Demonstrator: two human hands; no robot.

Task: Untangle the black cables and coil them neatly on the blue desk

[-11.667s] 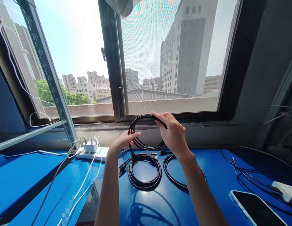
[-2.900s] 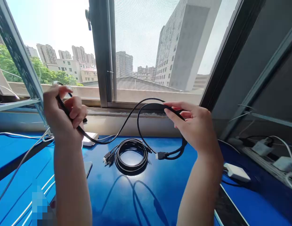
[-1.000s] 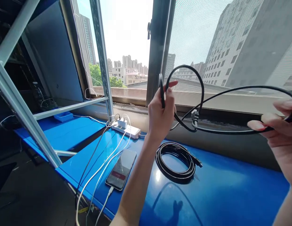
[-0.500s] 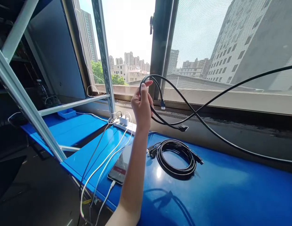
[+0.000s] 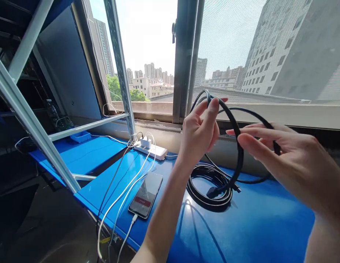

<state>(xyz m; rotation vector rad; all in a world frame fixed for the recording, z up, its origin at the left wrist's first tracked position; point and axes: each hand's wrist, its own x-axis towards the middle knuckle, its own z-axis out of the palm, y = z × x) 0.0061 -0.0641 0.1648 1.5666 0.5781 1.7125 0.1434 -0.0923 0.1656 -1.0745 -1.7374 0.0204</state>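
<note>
A black cable (image 5: 240,160) hangs in loops above the blue table. My left hand (image 5: 201,128) is closed round the top of the loops. Its fingers face the window. At the right, my right hand (image 5: 293,157) has its thumb and fingers on either side of the same cable, gripping a loop. One plug (image 5: 212,192) of that cable dangles low, over a second black cable (image 5: 210,204) wound in a round coil on the table. My left wrist and forearm reach up past the coil's left side.
On the blue table (image 5: 257,223) lies a phone (image 5: 146,195) with a white charging cord (image 5: 127,233). Behind it sits a white power strip (image 5: 159,152) with a charger (image 5: 145,142). A metal shelf frame (image 5: 30,124) stands at the left, a window at the back.
My right hand has come into view and taken hold of the cable. My left hand has moved right with it. The long strands stretching off to the right are now drawn into loops.
</note>
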